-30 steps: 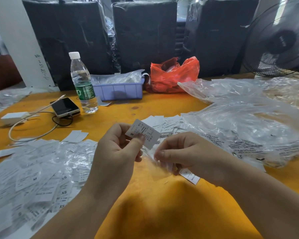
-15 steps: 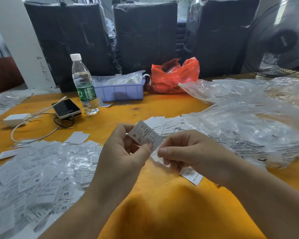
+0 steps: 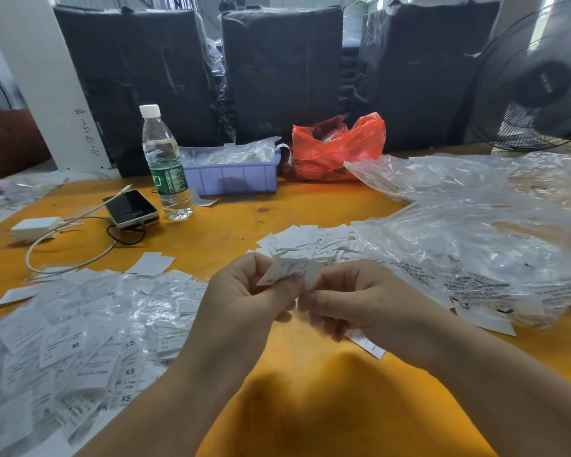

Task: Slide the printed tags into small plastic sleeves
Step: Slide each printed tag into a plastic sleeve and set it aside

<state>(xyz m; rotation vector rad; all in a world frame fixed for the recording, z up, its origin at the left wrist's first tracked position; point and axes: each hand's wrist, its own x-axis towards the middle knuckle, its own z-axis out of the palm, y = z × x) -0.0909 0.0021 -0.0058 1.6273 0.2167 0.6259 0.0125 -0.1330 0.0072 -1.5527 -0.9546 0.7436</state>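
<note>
My left hand point(image 3: 244, 298) pinches a white printed tag point(image 3: 289, 270) between thumb and fingers, above the orange table. My right hand point(image 3: 360, 301) meets it from the right, thumb and forefinger pinching at the tag's lower right edge, where a small clear sleeve is hard to make out. Under the right hand a further tag point(image 3: 366, 344) sticks out. A heap of sleeved tags point(image 3: 80, 341) marked XS and M lies at the left. Loose bare tags point(image 3: 310, 242) lie just beyond my hands.
Large crumpled clear bags point(image 3: 475, 245) fill the right side. Behind stand a water bottle point(image 3: 165, 166), a phone point(image 3: 131, 209) with cables, a blue tray point(image 3: 238, 179), a red bag point(image 3: 337, 150) and a fan point(image 3: 541, 80). Black wrapped bundles line the back.
The tag has tilted flatter and dropped slightly toward my right hand, and the two hands have closed together around it.
</note>
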